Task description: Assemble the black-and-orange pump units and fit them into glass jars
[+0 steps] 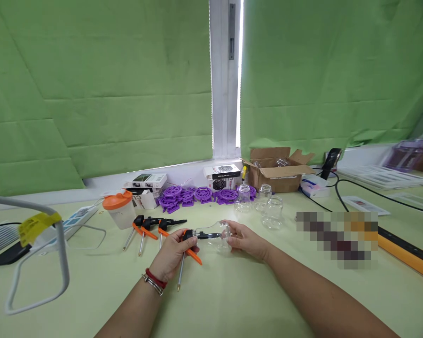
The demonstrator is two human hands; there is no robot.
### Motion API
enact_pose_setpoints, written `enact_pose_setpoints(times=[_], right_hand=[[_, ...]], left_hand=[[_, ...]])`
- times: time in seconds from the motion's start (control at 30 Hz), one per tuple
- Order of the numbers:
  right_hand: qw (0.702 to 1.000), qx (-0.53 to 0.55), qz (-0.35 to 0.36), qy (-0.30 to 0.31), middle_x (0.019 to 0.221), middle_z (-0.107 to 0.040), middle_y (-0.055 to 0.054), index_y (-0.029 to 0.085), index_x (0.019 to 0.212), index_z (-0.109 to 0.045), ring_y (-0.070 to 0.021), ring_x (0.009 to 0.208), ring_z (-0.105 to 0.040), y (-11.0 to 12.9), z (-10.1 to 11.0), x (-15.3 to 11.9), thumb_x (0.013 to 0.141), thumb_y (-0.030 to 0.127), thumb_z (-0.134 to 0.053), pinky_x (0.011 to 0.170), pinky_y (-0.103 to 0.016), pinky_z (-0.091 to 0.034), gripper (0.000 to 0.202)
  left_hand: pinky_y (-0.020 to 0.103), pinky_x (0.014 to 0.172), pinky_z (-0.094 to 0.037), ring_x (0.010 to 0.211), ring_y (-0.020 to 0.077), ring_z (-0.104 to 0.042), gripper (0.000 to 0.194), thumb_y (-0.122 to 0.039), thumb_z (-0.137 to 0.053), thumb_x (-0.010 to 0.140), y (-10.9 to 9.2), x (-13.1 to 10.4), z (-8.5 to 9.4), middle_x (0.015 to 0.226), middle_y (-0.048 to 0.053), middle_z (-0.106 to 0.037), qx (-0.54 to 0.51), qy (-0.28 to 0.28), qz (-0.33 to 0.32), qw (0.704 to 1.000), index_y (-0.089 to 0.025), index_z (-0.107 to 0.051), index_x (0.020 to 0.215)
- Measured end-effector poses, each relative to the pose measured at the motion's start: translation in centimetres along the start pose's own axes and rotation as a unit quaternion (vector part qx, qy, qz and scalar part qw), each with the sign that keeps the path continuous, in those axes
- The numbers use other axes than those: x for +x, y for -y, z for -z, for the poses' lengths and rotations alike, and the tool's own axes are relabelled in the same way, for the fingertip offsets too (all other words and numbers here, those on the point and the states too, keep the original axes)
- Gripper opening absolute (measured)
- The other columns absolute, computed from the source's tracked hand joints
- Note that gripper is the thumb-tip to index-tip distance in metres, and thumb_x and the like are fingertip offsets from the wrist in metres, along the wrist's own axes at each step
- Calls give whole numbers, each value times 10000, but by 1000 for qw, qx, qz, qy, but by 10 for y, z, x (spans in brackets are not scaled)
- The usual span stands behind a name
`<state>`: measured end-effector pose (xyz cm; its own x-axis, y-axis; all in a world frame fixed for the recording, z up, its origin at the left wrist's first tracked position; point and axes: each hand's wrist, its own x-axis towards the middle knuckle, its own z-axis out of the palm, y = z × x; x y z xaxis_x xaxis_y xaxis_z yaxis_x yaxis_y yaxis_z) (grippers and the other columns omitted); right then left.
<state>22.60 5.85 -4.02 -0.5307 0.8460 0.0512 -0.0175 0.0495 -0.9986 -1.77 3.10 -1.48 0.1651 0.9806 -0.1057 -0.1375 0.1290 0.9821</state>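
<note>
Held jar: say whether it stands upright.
No, the held jar is on its side, its base at the right hand, its neck toward the left hand.

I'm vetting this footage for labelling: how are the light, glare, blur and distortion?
Head view: a blown-out bright strip beside the window frame; faint, soft shadows on the table; the clear jar between the hands has faint outlines; the purple container at far right looks blurred; the outer edges seem stretched; a pixelated patch on the right hides what lies there.
</note>
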Motion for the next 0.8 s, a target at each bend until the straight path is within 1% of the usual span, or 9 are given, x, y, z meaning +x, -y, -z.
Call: enact_pose_setpoints(times=[0.13, 0.27, 0.43, 0.57, 0.67, 0.73, 0.8], right_hand=[[1000, -23, -6, 9, 928, -578, -54, 195, 1161, -492, -59, 519, -491, 2, -1, 0, 739, 545, -592, 449, -192, -304, 558], [1000, -25, -12, 12, 835, -614, -42, 165, 1003, -541, -39, 435, -451, 2, -1, 1, 785, 564, -515, 400, -187, -215, 456], [999, -6, -43, -17, 729, -622, -26, 150, 963, -528, -40, 375, -423, -3, -2, 2, 794, 617, -446, 361, -191, -146, 503], [998, -3, -64, -24, 665, -627, -35, 132, 952, -534, -47, 353, -420, -9, -1, 5, 780, 684, -376, 346, -189, -146, 599], [998, -15, -62, -21, 685, -632, -58, 116, 950, -563, -53, 378, -441, -10, 0, 5, 779, 701, -342, 341, -185, -179, 648], [998, -23, -53, -16, 778, -637, -82, 120, 1001, -576, -72, 447, -494, -9, 1, 4, 789, 686, -345, 345, -182, -226, 647], [999, -26, -35, -17, 963, -612, -108, 164, 1162, -522, -105, 598, -561, -6, 3, 3, 795, 643, -406, 382, -179, -307, 615]], left_hand=[[277, 653, -488, 587, 119, -598, 280, -311, -762, 600, 1, 0, 0, 642, -21, -576, -1, 4, -6, 1000, -150, -601, 763], [271, 646, -487, 591, 122, -602, 286, -319, -763, 596, 1, 0, -1, 642, -20, -576, 3, 5, -5, 1000, -151, -601, 761], [281, 661, -492, 595, 123, -604, 292, -309, -767, 592, 0, 0, -2, 650, -20, -577, 0, 9, -6, 1000, -153, -599, 773], [280, 655, -491, 593, 123, -603, 293, -300, -764, 598, 1, -1, -4, 657, -22, -576, 1, 8, -9, 1000, -152, -589, 781], [272, 642, -486, 591, 123, -600, 282, -302, -757, 608, 0, -2, -5, 652, -23, -576, 0, 10, -10, 1000, -150, -580, 766], [258, 627, -479, 588, 120, -598, 274, -300, -755, 612, -2, -2, -5, 640, -26, -572, -2, 6, -12, 1000, -149, -573, 751], [238, 602, -466, 582, 117, -598, 274, -302, -754, 613, -4, -2, -4, 632, -26, -574, -2, -7, -10, 1000, -147, -570, 745]])
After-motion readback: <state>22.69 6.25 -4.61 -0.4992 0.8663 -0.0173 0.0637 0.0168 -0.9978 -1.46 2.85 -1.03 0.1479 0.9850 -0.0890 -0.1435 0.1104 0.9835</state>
